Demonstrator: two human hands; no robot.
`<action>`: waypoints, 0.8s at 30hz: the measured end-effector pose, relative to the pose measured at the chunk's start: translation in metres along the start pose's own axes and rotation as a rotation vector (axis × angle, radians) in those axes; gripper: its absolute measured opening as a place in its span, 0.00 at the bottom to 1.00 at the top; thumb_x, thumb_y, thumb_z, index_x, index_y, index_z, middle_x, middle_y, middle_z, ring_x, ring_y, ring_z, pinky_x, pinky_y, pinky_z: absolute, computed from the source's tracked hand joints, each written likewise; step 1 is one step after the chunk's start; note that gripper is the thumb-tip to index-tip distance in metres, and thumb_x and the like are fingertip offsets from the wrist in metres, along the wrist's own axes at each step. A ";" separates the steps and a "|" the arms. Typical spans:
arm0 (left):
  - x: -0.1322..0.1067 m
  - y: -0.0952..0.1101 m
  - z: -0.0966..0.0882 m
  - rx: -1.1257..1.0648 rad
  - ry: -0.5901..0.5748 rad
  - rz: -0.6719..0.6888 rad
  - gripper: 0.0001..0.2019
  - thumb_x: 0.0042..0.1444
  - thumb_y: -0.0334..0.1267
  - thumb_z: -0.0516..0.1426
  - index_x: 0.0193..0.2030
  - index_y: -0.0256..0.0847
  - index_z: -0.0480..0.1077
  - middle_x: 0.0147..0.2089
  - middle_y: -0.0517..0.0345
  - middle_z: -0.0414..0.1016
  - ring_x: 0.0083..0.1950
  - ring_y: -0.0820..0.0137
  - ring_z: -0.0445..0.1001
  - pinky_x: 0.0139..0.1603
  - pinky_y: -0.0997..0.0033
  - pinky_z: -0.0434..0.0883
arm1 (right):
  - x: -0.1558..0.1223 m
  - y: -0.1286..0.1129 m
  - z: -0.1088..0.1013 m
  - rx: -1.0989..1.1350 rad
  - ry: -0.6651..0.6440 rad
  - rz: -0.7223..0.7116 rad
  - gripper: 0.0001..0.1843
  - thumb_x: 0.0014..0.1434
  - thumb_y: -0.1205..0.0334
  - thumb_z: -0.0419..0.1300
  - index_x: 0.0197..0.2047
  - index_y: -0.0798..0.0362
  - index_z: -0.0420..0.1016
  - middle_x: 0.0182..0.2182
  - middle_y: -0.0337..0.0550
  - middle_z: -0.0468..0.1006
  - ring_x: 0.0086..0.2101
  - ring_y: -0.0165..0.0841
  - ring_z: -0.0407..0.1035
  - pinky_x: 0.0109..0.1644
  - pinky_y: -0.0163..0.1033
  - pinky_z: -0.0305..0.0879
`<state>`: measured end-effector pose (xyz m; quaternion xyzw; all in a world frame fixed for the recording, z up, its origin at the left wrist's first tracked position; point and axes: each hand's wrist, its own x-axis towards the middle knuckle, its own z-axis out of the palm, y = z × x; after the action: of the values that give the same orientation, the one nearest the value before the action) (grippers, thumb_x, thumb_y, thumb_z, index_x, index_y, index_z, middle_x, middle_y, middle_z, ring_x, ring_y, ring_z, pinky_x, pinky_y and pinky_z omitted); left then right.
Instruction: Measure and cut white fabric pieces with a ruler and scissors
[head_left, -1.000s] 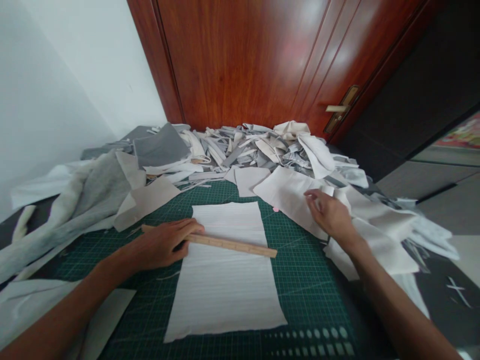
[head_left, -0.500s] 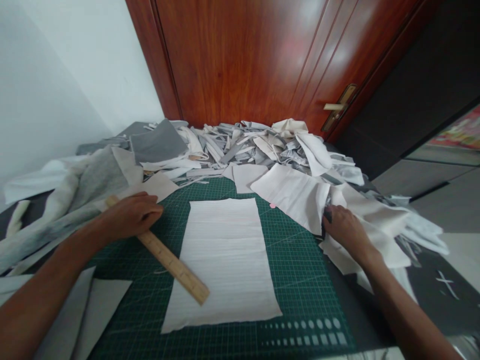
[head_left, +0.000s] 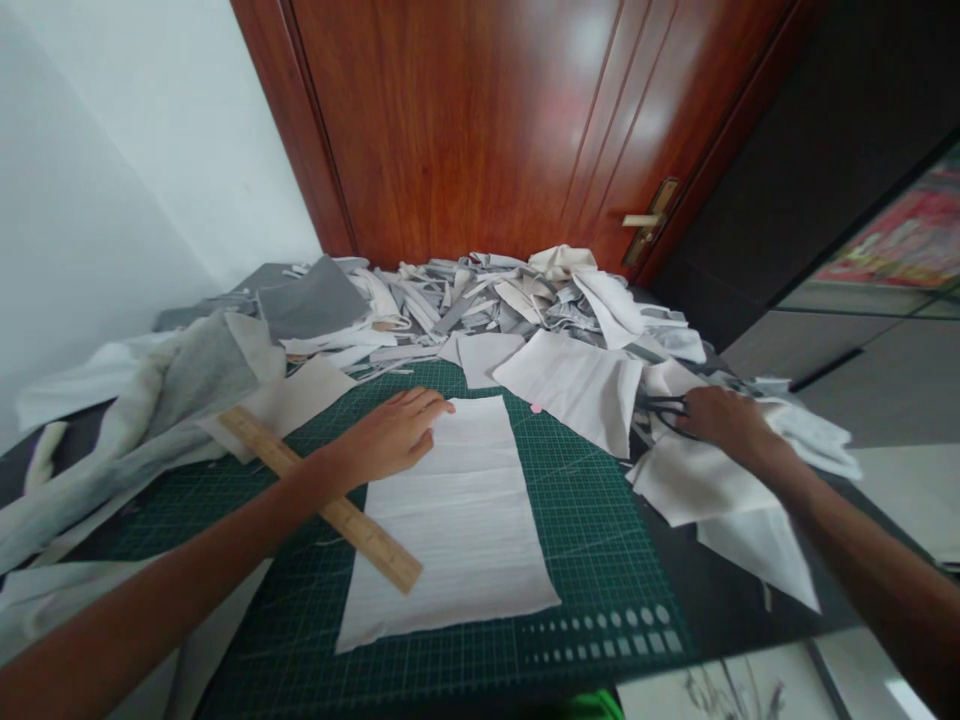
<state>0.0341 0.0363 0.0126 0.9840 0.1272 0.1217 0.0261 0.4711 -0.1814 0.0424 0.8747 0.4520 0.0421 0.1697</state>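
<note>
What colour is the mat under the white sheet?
Dark green: the mat has a grid of thin, pale lines. It shows best in the head view.

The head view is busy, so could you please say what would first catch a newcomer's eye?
Probably the glossy red-brown door at the back, behind heaped grey and white scraps. Then the white sheet on the green mat, the left hand at its far end, a wooden ruler overlapping its left side. At right, the right hand holds what look like scissors.
</note>
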 end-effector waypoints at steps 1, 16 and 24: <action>0.010 0.003 0.006 0.000 0.000 0.008 0.20 0.64 0.27 0.50 0.62 0.36 0.67 0.59 0.45 0.73 0.60 0.58 0.71 0.63 0.57 0.68 | -0.003 0.011 -0.003 0.006 0.009 0.005 0.15 0.66 0.62 0.56 0.46 0.64 0.81 0.46 0.70 0.82 0.48 0.56 0.79 0.45 0.50 0.69; 0.052 -0.002 0.042 -0.178 -0.020 -0.119 0.13 0.71 0.41 0.53 0.56 0.39 0.72 0.53 0.47 0.80 0.53 0.59 0.79 0.56 0.62 0.72 | -0.065 0.117 0.038 0.740 0.351 0.386 0.28 0.60 0.32 0.53 0.42 0.47 0.79 0.32 0.61 0.81 0.40 0.61 0.77 0.41 0.59 0.70; 0.034 -0.021 0.023 -0.243 -0.049 -0.093 0.17 0.73 0.49 0.51 0.52 0.42 0.76 0.48 0.55 0.84 0.46 0.65 0.81 0.46 0.72 0.71 | -0.037 -0.030 0.020 0.855 0.254 -0.336 0.20 0.63 0.39 0.54 0.44 0.47 0.71 0.41 0.52 0.79 0.41 0.49 0.75 0.46 0.50 0.73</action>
<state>0.0661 0.0645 -0.0034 0.9693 0.1564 0.1106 0.1540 0.4304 -0.2003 0.0167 0.7687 0.5812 -0.0691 -0.2578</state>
